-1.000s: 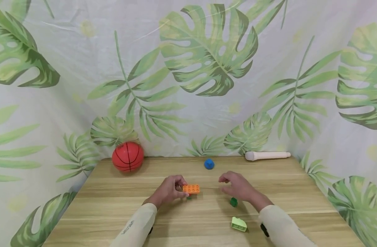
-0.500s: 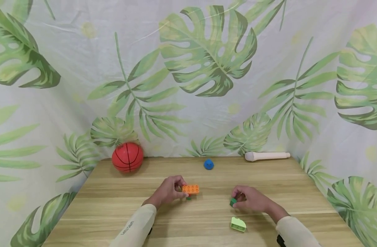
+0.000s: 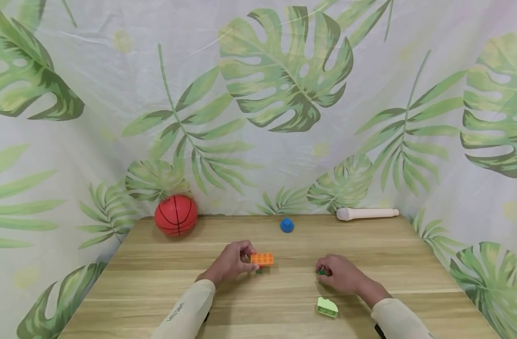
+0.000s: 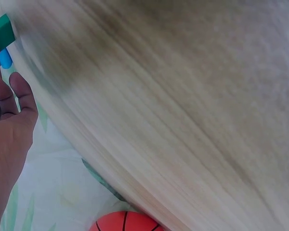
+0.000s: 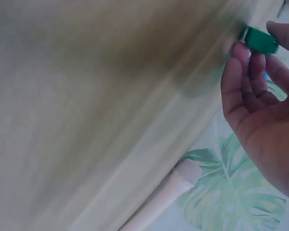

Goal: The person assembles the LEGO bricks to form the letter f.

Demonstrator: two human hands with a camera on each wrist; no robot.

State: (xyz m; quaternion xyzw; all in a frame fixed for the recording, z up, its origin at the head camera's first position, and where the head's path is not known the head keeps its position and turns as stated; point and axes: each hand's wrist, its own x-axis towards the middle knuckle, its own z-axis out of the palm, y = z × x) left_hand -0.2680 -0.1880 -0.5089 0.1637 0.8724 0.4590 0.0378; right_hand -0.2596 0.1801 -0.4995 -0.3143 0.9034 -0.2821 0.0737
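Note:
In the head view the left hand (image 3: 232, 262) pinches the left end of an orange brick (image 3: 264, 259), under which red and green pieces show. The left wrist view catches that green piece (image 4: 3, 33) and a red edge beside it, above the left hand (image 4: 12, 118). The right hand (image 3: 342, 274) pinches a small dark green brick (image 3: 322, 271), mostly hidden by the fingers. From the right wrist, the green brick (image 5: 261, 41) appears between thumb and fingertips of the right hand (image 5: 265, 110). A light green curved brick (image 3: 327, 307) lies nearer the front, below the right hand.
A red ball (image 3: 175, 215) sits at the table's back left corner. Near the back edge stands a small blue object (image 3: 286, 225). A white microphone (image 3: 367, 213) lies along the back right edge of the wooden table (image 3: 157, 292). Behind hangs a leaf-patterned cloth (image 3: 284, 155).
The right hand has come down and rightward onto the dark green brick, now gripping it and turning it slightly. The left hand keeps its hold on the orange brick, almost still.

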